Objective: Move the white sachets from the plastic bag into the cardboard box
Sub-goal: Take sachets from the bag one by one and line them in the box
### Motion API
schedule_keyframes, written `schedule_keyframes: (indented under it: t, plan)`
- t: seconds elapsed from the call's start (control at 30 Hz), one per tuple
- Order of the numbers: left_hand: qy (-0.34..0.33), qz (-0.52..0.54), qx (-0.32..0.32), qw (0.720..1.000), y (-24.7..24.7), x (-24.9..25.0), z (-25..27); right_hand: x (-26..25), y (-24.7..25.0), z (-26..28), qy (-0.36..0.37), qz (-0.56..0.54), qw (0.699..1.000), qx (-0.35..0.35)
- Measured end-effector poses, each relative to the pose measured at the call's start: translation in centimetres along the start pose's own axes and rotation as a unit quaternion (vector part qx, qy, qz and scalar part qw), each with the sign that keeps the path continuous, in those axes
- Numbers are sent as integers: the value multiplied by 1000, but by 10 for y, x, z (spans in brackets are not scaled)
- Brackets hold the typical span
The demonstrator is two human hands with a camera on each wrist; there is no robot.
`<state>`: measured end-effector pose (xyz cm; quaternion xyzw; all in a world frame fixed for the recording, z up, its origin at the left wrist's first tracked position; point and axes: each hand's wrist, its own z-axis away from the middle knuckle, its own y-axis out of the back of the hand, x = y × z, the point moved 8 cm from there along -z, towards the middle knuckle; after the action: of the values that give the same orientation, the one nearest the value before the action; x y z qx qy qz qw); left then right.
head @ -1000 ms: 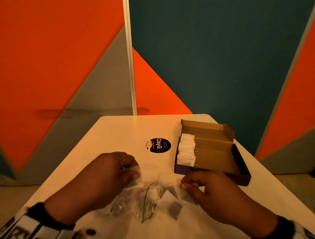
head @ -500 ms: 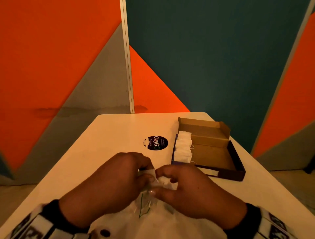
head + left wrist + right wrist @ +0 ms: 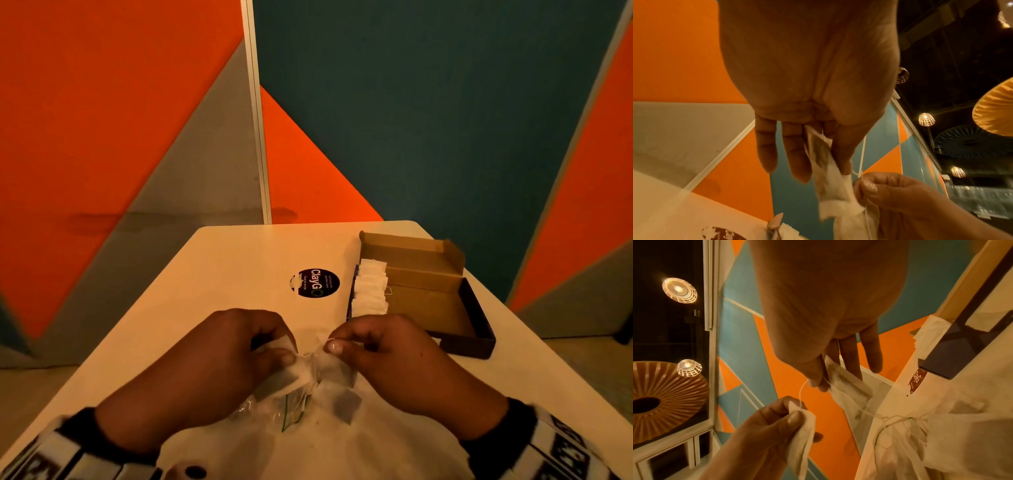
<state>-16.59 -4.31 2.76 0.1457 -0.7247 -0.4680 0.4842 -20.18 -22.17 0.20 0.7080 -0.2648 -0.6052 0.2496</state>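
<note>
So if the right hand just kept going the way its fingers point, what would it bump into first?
Probably the left hand. The right hand points leftward, pinching a white sachet, and the left hand's own sachet sits just across. Depth is hard to judge.

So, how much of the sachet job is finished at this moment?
Done: a row of white sachets stands along the left side of the cardboard box. In hand: the left hand and right hand each pinch a sachet, their strings tangled. Left: more sachets lie by the plastic bag.
</note>
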Motion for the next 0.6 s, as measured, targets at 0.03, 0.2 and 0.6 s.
schedule_keyframes:
  t: [0.03,0.2,0.6]
  plan:
    - [0,27,1,1000,0,-1,1,3,3,-1,-9,-17,1000,6]
    - [-2,190,19,982,-3,-2,6,13,6,-1,-31,-65,997,6]
    - [-34,501,98,859,-22,11,0,11,-21,6,-25,-69,997,-40]
